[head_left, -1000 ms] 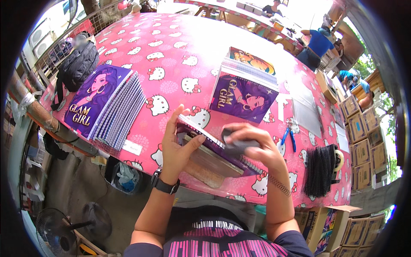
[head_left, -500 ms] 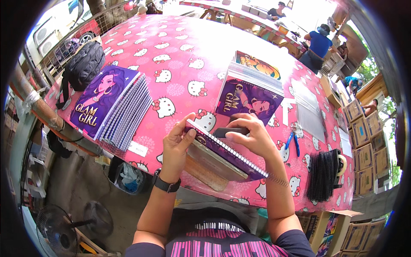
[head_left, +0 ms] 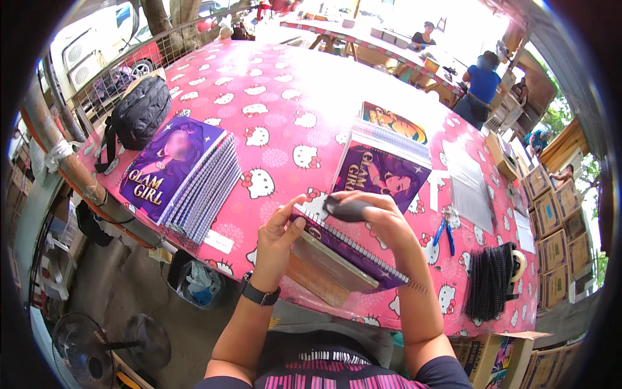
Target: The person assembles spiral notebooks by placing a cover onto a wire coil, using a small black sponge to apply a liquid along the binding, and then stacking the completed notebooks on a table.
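Observation:
A purple-covered spiral notebook (head_left: 337,242) is propped at a slant in front of me, its binding edge up, with loose coil (head_left: 418,285) sticking out past its right end. My left hand (head_left: 280,241) pinches the notebook's upper left corner between thumb and fingers. My right hand (head_left: 383,219) grips a dark grey, rounded oblong tool (head_left: 348,209) just above the binding, near its left part. The tool's exact kind cannot be made out. Beneath the notebook lie a thick greyish slab (head_left: 343,261) and a wooden board (head_left: 314,279).
Stacks of spiral notebooks stand at left (head_left: 172,165) and beyond my right hand (head_left: 385,172). To the right are blue-handled pliers (head_left: 444,235), clear plastic sheets (head_left: 468,188) and a bundle of black coils (head_left: 487,282). A black bag (head_left: 139,113) sits far left. People work farther off.
My right hand has lifted and turned the dark tool, so more of its rounded body shows, nearer the binding's left end. My left hand keeps its pinch. The whole view has shifted slightly.

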Tool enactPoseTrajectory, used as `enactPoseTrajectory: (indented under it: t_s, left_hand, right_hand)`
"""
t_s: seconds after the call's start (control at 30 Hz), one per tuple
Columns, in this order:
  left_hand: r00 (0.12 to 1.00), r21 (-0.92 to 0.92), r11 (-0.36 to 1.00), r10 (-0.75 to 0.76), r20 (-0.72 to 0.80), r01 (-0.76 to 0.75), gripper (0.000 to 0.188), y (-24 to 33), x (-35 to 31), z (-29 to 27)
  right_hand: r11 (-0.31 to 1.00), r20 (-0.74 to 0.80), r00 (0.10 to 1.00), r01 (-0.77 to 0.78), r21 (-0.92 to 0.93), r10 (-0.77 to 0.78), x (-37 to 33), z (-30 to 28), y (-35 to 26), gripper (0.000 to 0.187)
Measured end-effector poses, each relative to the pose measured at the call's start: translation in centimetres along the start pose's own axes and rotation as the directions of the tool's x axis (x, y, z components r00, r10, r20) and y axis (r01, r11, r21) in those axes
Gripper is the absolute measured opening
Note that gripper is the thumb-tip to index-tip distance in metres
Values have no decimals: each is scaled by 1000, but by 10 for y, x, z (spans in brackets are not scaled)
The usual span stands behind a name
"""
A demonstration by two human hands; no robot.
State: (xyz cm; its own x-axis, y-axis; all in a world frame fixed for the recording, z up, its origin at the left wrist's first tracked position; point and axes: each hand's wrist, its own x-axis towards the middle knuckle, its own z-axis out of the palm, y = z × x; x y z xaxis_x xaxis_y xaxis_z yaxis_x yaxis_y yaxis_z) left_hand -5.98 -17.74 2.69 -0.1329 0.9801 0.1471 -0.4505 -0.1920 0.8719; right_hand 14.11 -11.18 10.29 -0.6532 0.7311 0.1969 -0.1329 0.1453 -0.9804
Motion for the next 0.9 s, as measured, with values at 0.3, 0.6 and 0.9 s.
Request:
enactPoseTrajectory:
  t_s: [0.3,0.6,0.9]
  left_hand:
    - [997,43,999,31,76,-34,30,13,4,8]
    - [778,349,710,462,425,-612,25,58,-19,90]
    - [792,232,817,375,481,-528,19,59,-32,97]
  right_hand:
    - [545,-336,941,-305,-781,46,-35,-27,20,65]
    - [588,-169,882,140,-797,-440,-81,52,-86,34]
    - [573,-145,810,264,-776,-569,-88,53,-84,26]
